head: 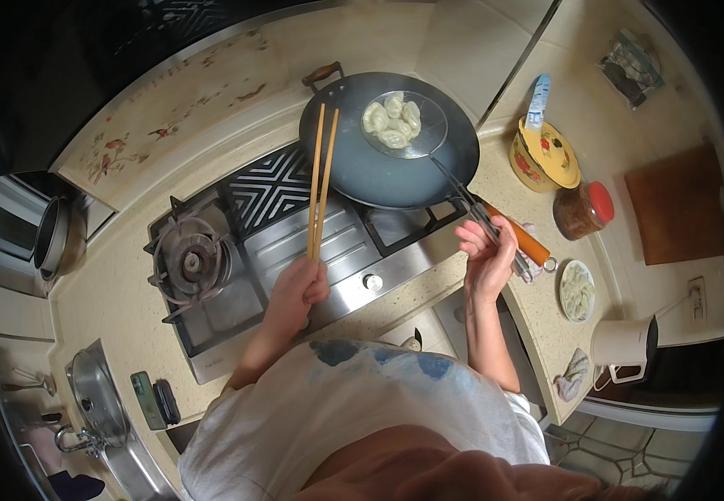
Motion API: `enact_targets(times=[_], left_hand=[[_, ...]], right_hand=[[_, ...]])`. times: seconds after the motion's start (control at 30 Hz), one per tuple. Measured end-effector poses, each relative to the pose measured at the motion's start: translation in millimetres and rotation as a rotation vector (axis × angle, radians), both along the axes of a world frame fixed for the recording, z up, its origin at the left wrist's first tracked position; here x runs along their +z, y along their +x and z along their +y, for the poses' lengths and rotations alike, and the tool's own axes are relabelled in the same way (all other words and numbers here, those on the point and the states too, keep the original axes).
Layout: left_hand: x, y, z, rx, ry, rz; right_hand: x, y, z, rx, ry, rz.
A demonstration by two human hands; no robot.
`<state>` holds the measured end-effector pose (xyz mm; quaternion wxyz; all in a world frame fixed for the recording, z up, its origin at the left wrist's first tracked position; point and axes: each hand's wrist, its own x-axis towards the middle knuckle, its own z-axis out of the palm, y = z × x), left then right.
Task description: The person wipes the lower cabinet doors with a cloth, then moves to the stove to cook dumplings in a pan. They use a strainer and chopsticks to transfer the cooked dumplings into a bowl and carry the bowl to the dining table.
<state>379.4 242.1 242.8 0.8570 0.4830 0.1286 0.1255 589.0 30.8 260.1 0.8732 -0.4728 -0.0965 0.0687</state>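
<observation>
My left hand is closed around the lower ends of a pair of long wooden chopsticks, which point away from me over the wok's left edge. My right hand holds the dark handle of a wire-mesh skimmer. Several pale dumplings rest in the skimmer, which is over a large dark wok on the stove's right side. The wok holds greyish liquid. Its orange handle lies beside the skimmer's handle. The chopstick tips are apart from the dumplings.
A bare gas burner is at left. On the right counter stand a yellow lidded enamel pot, a red-lidded jar, a plate of dumplings, a cloth and a white kettle. A phone lies near the sink.
</observation>
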Motion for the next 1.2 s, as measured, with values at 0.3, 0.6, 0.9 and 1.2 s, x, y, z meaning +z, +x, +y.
enact_targets(times=[0.3, 0.6, 0.9, 1.2], left_hand=[[7, 3, -4, 0.031, -0.004, 0.018], [4, 4, -1, -0.001, 0.005, 0.022], [-4, 4, 3, 0.027, 0.005, 0.075], [0, 7, -1, 0.038, 0.092, 0.083]], right_hand=[[-3, -2, -2, -0.013, -0.025, -0.038], [-9, -1, 7, -0.013, -0.047, -0.008], [-9, -1, 25, -0.019, -0.08, 0.091], [-13, 3, 39, 0.049, -0.039, 0.076]])
